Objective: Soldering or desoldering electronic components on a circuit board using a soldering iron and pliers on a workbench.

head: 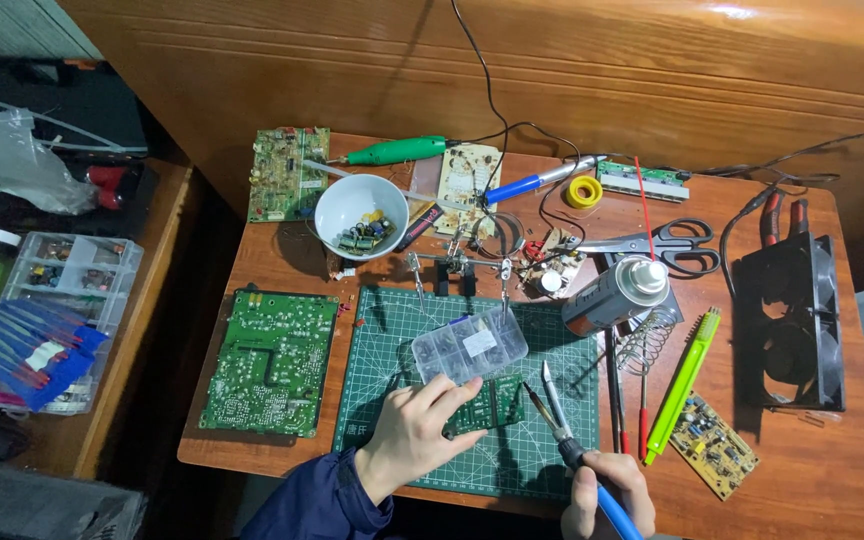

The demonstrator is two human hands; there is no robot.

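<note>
Head view, from the largest thing down:

- Wooden table (802, 470), reddish-brown and smooth, crowded with electronics parts; a polished wooden panel rises behind it.
- Green cutting mat (392, 330) with a printed grid lies at the near middle of the table.
- Large green circuit board (270, 362), flat and densely dotted with solder points, sits just left of the mat; another green board (287, 172) lies at the far left corner.
- Black twin-fan unit (794, 320), hard plastic, stands at the right edge.
- White bowl (361, 216), round and glossy, holds small components.
- Metal spray can (614, 292) lies tilted beside a coiled wire iron stand (652, 338), just right of the mat.
- Clear plastic parts box (470, 345), with small compartments, rests on the mat just beyond the left hand.
- Scissors (664, 245) with black handles lie behind the can.
- Left hand (414, 432), in a dark blue sleeve, presses flat with fingers spread on a small green circuit board (495, 400) near the mat's middle, covering its left part.
- Right hand (607, 495), fingers closed around the blue handle of a soldering iron (564, 430), holds its tip just right of the small board; contact cannot be told.
- Small yellow circuit board (714, 445) lies near the right front.
- Yellow-green pen-shaped tool (684, 385) lies beside it.
</note>
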